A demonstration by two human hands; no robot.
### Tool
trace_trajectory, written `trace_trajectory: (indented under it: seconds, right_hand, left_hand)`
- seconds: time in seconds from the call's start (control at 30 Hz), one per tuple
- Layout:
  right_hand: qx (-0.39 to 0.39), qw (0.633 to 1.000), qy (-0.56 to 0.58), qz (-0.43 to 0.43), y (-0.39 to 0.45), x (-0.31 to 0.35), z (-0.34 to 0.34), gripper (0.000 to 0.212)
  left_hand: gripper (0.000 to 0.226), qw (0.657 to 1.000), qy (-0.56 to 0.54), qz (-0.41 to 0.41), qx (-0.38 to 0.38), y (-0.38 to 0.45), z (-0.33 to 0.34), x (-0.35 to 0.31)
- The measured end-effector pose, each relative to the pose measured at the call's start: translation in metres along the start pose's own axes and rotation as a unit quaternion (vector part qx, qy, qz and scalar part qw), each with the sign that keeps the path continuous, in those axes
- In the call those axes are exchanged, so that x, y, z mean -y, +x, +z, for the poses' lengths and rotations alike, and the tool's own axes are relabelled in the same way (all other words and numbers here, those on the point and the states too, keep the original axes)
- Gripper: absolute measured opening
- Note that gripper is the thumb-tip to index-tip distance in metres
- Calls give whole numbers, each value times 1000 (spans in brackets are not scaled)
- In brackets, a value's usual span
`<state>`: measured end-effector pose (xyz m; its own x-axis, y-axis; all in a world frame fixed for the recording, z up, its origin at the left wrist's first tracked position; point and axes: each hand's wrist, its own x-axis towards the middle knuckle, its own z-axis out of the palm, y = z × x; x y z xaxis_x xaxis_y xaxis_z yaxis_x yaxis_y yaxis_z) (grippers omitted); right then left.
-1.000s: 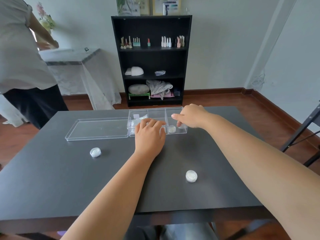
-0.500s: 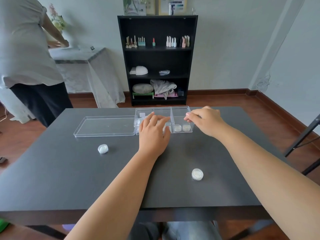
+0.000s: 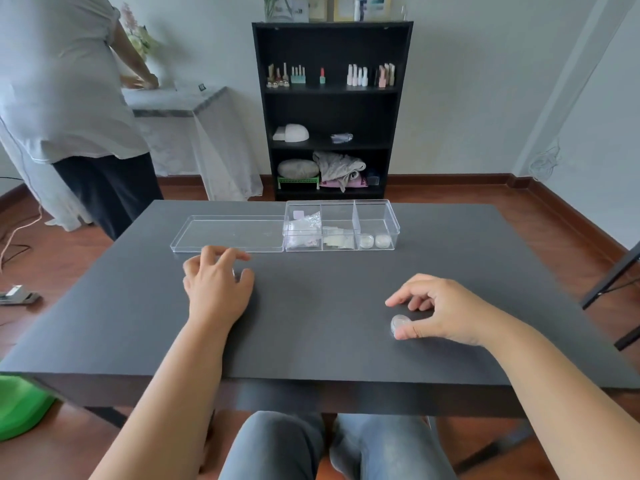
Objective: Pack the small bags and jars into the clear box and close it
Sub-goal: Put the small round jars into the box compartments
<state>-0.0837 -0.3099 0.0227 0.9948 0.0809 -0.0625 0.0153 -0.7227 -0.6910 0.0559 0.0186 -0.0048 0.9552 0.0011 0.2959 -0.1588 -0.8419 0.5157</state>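
The clear box (image 3: 375,211) stands at the far middle of the dark table (image 3: 311,327), with its lid (image 3: 228,233) lying open flat to the left. Small bags (image 3: 304,225) fill its left and middle compartments. Two small jars (image 3: 374,241) sit in the right one. My left hand (image 3: 216,282) is curled over a small round jar near the lid's front edge; only a sliver of that jar (image 3: 236,271) shows between thumb and fingers. My right hand (image 3: 440,313) pinches another small jar (image 3: 398,323), tilted, at the near right.
A person (image 3: 69,98) stands at the back left beside a cloth-covered side table (image 3: 180,105). A black shelf (image 3: 332,109) is behind the table. A black stand leg (image 3: 613,282) crosses the right edge. A green object (image 3: 20,403) lies on the floor at lower left.
Both hands left the box and came toward me. The left hand went to the loose jar on the left, the right hand to the one on the right. A second jar now sits in the right compartment.
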Motion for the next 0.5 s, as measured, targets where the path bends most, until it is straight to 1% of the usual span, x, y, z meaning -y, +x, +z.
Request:
trace_trajectory:
  seconds: [0.07, 0.13, 0.2, 0.27, 0.37, 0.5]
  right_hand:
    - [-6, 1000, 12, -7, -2, 0, 5, 37]
    - [-12, 1000, 24, -5, -2, 1, 7, 27]
    - [-29, 999, 20, 0, -1, 2, 9, 21]
    - [-45, 999, 24, 4, 0, 3, 10, 21]
    - [-62, 997, 32, 12, 4, 2, 10, 25]
    - [-97, 994, 58, 16, 12, -2, 12, 22]
  left_hand:
    - [28, 1000, 14, -13, 3, -1, -3, 5]
    - [31, 1000, 16, -18, 15, -1, -3, 7]
    - [33, 1000, -11, -8, 20, -1, -1, 8]
    - [33, 999, -39, 3, 22, -2, 1, 6]
    - [28, 997, -60, 43, 21, -5, 4, 0]
    - [21, 988, -116, 99, 30, -15, 8, -22]
